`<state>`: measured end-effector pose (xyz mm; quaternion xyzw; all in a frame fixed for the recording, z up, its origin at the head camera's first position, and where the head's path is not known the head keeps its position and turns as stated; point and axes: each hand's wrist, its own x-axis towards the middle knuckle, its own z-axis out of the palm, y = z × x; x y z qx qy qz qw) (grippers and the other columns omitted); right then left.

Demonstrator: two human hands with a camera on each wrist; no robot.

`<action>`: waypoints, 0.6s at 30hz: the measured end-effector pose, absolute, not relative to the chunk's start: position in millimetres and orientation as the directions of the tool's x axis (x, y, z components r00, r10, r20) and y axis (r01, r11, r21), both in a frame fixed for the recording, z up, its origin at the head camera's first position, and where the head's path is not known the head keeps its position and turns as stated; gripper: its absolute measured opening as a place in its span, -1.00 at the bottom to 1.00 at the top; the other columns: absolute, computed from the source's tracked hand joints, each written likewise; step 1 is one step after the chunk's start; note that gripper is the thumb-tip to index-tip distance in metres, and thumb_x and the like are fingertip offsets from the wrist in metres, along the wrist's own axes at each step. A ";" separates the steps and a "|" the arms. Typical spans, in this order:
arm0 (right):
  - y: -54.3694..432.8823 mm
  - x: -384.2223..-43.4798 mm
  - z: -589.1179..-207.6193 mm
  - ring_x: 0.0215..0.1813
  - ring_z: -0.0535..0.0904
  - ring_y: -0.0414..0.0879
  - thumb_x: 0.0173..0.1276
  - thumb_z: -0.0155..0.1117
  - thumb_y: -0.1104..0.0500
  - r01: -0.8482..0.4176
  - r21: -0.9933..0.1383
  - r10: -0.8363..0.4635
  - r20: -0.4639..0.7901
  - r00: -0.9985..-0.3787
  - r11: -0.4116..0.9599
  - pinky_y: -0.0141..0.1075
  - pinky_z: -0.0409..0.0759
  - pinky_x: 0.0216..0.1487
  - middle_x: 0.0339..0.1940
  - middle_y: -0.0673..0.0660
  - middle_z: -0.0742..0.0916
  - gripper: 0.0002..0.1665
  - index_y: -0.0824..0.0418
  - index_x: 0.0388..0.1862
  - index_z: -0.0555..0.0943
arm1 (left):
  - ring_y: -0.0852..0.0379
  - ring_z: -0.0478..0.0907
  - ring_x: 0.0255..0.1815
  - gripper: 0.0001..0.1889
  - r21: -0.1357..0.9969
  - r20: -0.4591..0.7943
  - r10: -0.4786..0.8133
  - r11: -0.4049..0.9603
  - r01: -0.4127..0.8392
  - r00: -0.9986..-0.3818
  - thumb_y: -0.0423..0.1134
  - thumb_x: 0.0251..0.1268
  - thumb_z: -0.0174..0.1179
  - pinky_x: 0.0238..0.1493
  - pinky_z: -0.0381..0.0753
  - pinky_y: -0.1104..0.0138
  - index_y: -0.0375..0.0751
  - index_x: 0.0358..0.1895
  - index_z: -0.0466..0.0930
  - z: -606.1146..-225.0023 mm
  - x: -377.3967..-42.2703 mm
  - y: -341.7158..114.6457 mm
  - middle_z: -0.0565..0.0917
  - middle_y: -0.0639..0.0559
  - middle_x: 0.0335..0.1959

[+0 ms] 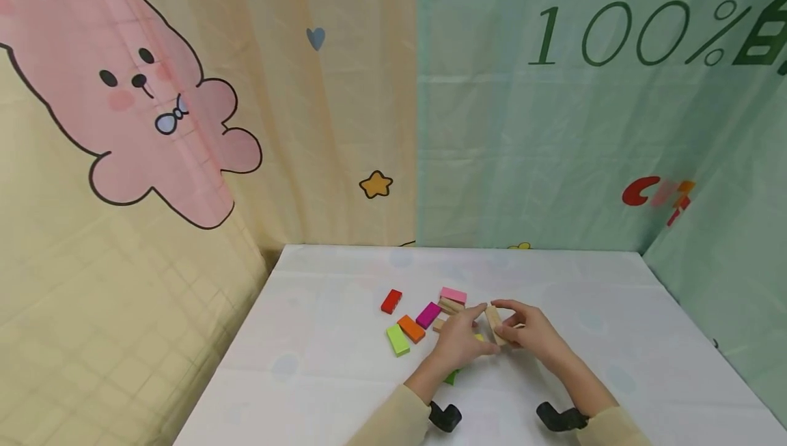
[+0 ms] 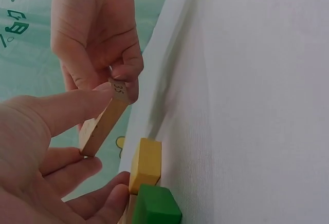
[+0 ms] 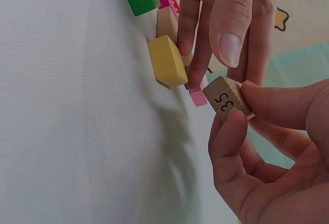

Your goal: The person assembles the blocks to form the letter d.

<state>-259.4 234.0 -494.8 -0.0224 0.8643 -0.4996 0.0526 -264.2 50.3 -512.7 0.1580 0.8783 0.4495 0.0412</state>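
My right hand (image 1: 540, 335) pinches a plain wooden block (image 1: 494, 324) between thumb and fingers, holding it off the table. The number 35 is printed on one small end of this wooden block, legible in the right wrist view (image 3: 226, 98). My left hand (image 1: 456, 338) is spread around the block's other side, its thumb and fingers extended close to the ends. A small gap shows between the left thumb and the block in the right wrist view. Below the left hand lie a yellow block (image 2: 148, 163) and a green block (image 2: 156, 206).
On the white table (image 1: 295, 323), left of the hands, lie red (image 1: 391, 301), orange (image 1: 411, 329), lime green (image 1: 397, 340), magenta (image 1: 428, 315) and pink (image 1: 453, 294) blocks. Another wooden block (image 1: 451, 306) lies by the pink one. Printed curtains (image 1: 344, 111) hang behind the table.
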 end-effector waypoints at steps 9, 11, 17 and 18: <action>243.9 -248.8 -501.4 -0.29 0.62 0.00 0.31 0.45 0.21 0.075 -0.897 -0.066 -0.115 -0.991 0.435 -0.17 0.68 -0.30 -0.27 0.17 0.70 -0.36 0.14 0.36 0.50 | 0.21 0.54 0.22 -0.17 0.744 0.128 0.334 0.590 0.313 -0.934 -0.07 -0.03 0.61 0.12 0.58 0.28 0.10 0.42 0.48 -511.6 -256.1 59.7 0.59 0.25 0.26; 246.5 -246.8 -502.8 -0.28 0.64 0.00 0.30 0.47 0.20 0.084 -0.902 -0.065 -0.123 -0.990 0.423 -0.17 0.68 -0.28 -0.27 0.16 0.71 -0.36 0.14 0.34 0.50 | 0.22 0.51 0.25 -0.16 0.721 0.136 0.344 0.609 0.331 -0.929 -0.07 -0.02 0.61 0.18 0.55 0.26 0.09 0.43 0.47 -510.9 -254.4 61.3 0.60 0.28 0.24; 256.6 -245.0 -509.1 -0.26 0.67 0.03 0.27 0.49 0.21 0.052 -0.923 -0.117 -0.104 -0.988 0.382 -0.20 0.68 -0.30 -0.31 0.18 0.73 -0.37 0.20 0.30 0.50 | 0.21 0.57 0.07 -0.26 0.630 0.160 0.360 0.679 0.376 -0.919 -0.06 0.00 0.60 0.10 0.54 0.26 0.07 0.34 0.55 -512.1 -251.1 64.1 0.66 0.28 0.12; 258.3 -245.1 -510.5 -0.27 0.67 0.03 0.28 0.48 0.22 0.039 -0.923 -0.132 -0.096 -0.987 0.382 -0.20 0.67 -0.31 -0.31 0.18 0.74 -0.37 0.21 0.30 0.49 | 0.22 0.57 0.04 -0.28 0.608 0.163 0.363 0.695 0.383 -0.918 -0.05 0.00 0.60 0.08 0.54 0.27 0.08 0.32 0.57 -513.1 -250.8 64.6 0.67 0.28 0.10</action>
